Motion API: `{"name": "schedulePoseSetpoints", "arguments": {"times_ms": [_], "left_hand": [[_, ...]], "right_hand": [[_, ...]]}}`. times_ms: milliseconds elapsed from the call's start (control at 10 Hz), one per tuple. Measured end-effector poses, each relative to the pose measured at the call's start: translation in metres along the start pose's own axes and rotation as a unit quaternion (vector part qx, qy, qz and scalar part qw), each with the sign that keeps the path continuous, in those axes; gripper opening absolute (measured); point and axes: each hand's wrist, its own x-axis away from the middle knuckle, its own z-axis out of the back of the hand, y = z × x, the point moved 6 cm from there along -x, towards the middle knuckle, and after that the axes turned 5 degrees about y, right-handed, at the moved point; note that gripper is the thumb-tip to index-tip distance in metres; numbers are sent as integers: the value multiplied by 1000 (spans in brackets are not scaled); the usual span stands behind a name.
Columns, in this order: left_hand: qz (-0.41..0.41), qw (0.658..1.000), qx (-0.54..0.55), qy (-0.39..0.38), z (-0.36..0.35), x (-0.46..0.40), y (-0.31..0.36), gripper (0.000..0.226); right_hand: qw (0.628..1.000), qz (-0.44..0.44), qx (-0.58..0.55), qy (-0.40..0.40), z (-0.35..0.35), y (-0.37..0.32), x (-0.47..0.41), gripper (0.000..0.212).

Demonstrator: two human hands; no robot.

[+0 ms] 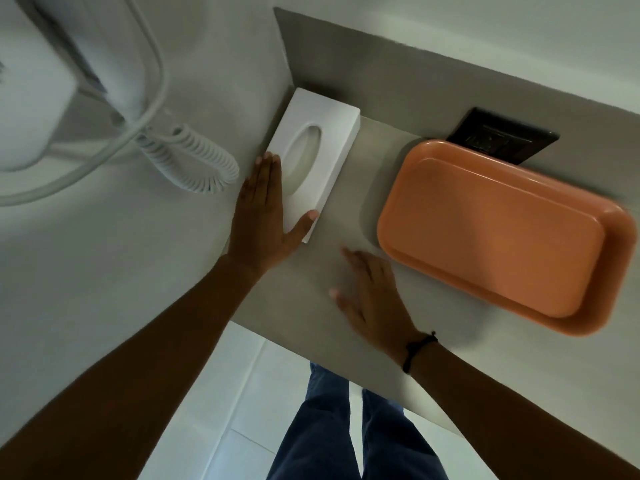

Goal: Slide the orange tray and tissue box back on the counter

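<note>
A white tissue box (322,140) with an oval slot lies on the beige counter (311,289), its far end in the corner against the wall. My left hand (265,216) rests flat against the box's near left side, fingers along it and thumb on its near end. The empty orange tray (491,233) sits to the right, its far edge touching the back wall. My right hand (372,296) hovers flat with fingers apart just left of the tray's near corner, holding nothing and apart from the tray.
A black wall socket (502,138) sits behind the tray. A white wall-mounted hair dryer (38,98) with a coiled cord (194,161) hangs on the left wall. The counter's front edge runs just below my right wrist; my legs and white floor tiles show beneath.
</note>
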Motion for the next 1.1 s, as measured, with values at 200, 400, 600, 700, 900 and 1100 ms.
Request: {"name": "schedulePoseSetpoints", "arguments": {"times_ms": [200,400,600,700,900,1100], "left_hand": [[46,998,-27,-22,-8,54,-10,112],[64,997,-14,-30,-20,52,-11,112],[69,997,-2,-31,-23,34,-19,114],[70,997,-3,-31,-19,29,-19,114],[69,997,9,-19,-20,28,-18,113],[-17,999,13,28,-13,19,16,90]], "right_hand": [[905,-298,-277,121,-1,-17,-134,66],[905,-324,-264,78,-8,-4,-163,73],[903,-326,-270,76,-8,-5,-179,72],[905,-324,-265,68,-7,-7,-184,71],[907,-320,-267,54,-8,-10,-188,73],[915,-311,-254,45,13,-4,-157,57]]}}
